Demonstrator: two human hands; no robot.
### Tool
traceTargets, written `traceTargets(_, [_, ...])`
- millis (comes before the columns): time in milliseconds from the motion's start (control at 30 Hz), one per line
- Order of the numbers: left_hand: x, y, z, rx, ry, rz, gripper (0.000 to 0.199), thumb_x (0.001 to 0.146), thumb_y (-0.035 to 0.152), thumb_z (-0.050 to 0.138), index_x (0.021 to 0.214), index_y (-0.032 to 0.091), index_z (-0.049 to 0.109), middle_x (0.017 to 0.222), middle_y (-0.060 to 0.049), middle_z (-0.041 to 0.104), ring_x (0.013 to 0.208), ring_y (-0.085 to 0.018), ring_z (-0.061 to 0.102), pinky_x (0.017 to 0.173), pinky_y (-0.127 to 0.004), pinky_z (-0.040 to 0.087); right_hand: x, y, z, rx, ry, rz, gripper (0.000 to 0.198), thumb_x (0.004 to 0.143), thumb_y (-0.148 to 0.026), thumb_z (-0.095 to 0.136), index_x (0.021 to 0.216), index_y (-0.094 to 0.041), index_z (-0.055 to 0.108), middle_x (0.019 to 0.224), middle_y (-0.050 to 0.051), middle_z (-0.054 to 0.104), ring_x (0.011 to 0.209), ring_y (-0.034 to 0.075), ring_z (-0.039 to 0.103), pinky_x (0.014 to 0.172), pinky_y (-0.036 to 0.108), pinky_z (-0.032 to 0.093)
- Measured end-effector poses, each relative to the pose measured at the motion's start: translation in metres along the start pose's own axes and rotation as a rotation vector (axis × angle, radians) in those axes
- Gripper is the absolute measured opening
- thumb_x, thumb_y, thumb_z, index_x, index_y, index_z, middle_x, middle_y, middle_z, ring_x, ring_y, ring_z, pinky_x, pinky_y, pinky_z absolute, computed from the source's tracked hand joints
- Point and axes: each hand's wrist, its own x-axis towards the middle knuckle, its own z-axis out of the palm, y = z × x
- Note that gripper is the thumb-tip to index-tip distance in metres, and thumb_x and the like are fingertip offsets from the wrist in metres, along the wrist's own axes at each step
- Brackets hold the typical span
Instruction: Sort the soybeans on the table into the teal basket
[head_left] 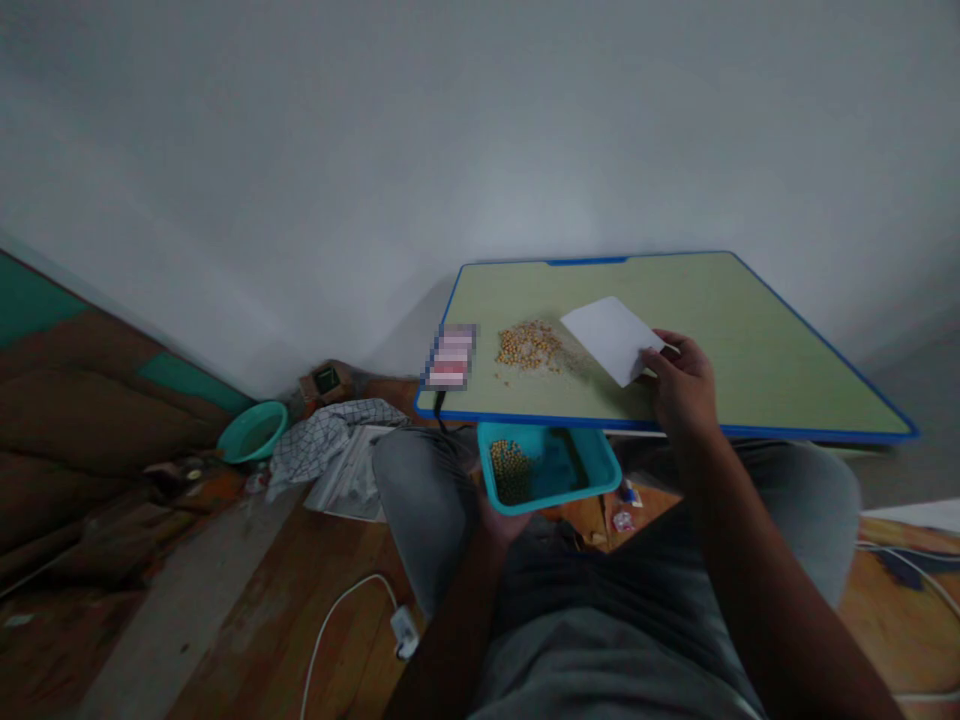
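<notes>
My right hand (681, 378) pinches the lower right corner of a white card (611, 335), holding it tilted over the table (720, 340). Left of the card lies a spread pile of yellow soybeans (529, 345) mixed with pale, finer grains. Below the table's front edge, my left hand (504, 518) grips a blue plastic basin (551, 505) from its near left side; most of the fingers are hidden beneath it. Soybeans and smaller greenish beans (512, 475) are gathered in the basin's left part.
A blurred-out phone-like object (451, 356) with a dark strap lies at the table's left edge. On the floor at left are a green bowl (255, 432), a checked cloth (337, 435) and papers. A white cable with an adapter (405, 632) runs near my left leg.
</notes>
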Motion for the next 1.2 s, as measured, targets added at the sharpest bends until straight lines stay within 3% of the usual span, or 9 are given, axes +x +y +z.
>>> traceTargets(233, [0.000,0.006,0.018,0.029,-0.068,-0.076,0.067,0.103,0.068,0.048,0.137,0.022,0.083,0.141,-0.016,0.083,0.136,-0.046,0.069,0.113,-0.075,0.051,0.001,0.002,0.000,0.007,-0.001,0.004,0.047,0.064,-0.037,0.086,0.105,-0.027,0.067,0.093,-0.001,0.074,0.080,0.019,0.070,0.058,0.029,0.063])
traceTargets(467, [-0.005,0.009,0.022,0.039,-0.129,-0.089,0.067,0.104,0.072,0.047,0.141,0.027,0.081,0.150,-0.011,0.080,0.142,-0.044,0.068,0.122,-0.077,0.045,0.001,0.004,-0.001,-0.003,-0.034,-0.017,0.047,0.066,-0.038,0.088,0.105,-0.028,0.065,0.094,-0.002,0.073,0.078,0.018,0.069,0.059,0.029,0.064])
traceTargets(667, [-0.005,0.009,0.017,0.007,-0.144,-0.072,0.068,0.104,0.070,0.049,0.151,0.028,0.073,0.157,-0.016,0.075,0.155,-0.047,0.057,0.119,-0.079,0.047,0.001,0.004,-0.002,-0.015,-0.038,-0.028,0.047,0.067,-0.040,0.088,0.106,-0.028,0.065,0.093,-0.002,0.072,0.078,0.018,0.070,0.061,0.030,0.065])
traceTargets(833, [-0.005,0.009,0.015,0.025,-0.200,-0.052,0.065,0.105,0.072,0.045,0.144,0.032,0.078,0.159,-0.010,0.075,0.150,-0.043,0.062,0.119,-0.075,0.050,0.001,0.003,-0.003,-0.024,-0.047,-0.030,0.048,0.067,-0.040,0.089,0.106,-0.029,0.064,0.093,-0.002,0.072,0.078,0.018,0.069,0.060,0.029,0.063])
traceTargets(1033, [-0.005,0.007,0.016,0.027,-0.213,-0.051,0.070,0.100,0.074,0.053,0.148,0.028,0.074,0.161,-0.015,0.071,0.162,-0.047,0.046,0.122,-0.075,0.044,0.000,0.001,-0.002,-0.026,-0.009,-0.005,0.049,0.064,-0.040,0.089,0.106,-0.028,0.066,0.095,-0.001,0.072,0.081,0.018,0.069,0.060,0.028,0.062])
traceTargets(1200, [-0.006,0.008,0.019,0.025,-0.183,-0.061,0.067,0.099,0.072,0.055,0.142,0.025,0.078,0.154,-0.015,0.076,0.162,-0.050,0.044,0.123,-0.078,0.039,0.000,0.003,-0.002,-0.039,-0.042,-0.028,0.051,0.066,-0.041,0.089,0.109,-0.028,0.064,0.094,-0.001,0.070,0.081,0.019,0.069,0.061,0.030,0.063])
